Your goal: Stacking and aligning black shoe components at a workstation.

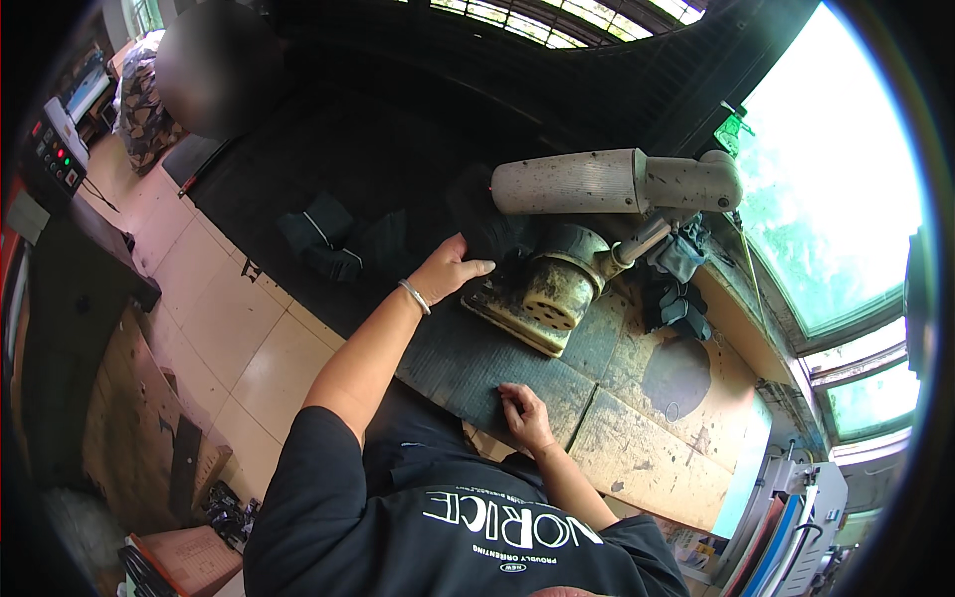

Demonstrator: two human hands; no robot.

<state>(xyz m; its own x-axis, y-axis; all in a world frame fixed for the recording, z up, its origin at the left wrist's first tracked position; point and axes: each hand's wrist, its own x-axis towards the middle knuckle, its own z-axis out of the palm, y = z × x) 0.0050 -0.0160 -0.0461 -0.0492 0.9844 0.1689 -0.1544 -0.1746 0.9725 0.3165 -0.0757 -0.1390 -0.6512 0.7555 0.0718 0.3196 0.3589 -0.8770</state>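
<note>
My left hand [448,272] reaches over the dark bench, its thumb out to the side. Its other fingers are mostly hidden by a dark cloth piece [485,214], which they seem to grip. Just right of that cloth stands a stained, cream-coloured machine [555,289], with a round, perforated housing on a rectangular base. Close to my body, my right hand [525,413] rests on the bench's near edge, fingers curled in, nothing visible in them. Left of my left hand lie several folded dark cloth pieces [323,239], some with a pale stripe.
A thick grey cylindrical arm [567,182] juts over the machine from a joint at right. Dark cloth bundles [678,303] lie beside the window ledge. Worn boards [637,458] form the bench's right part. At left are tiled floor [224,308] and a control panel [55,154]. Someone is at upper left.
</note>
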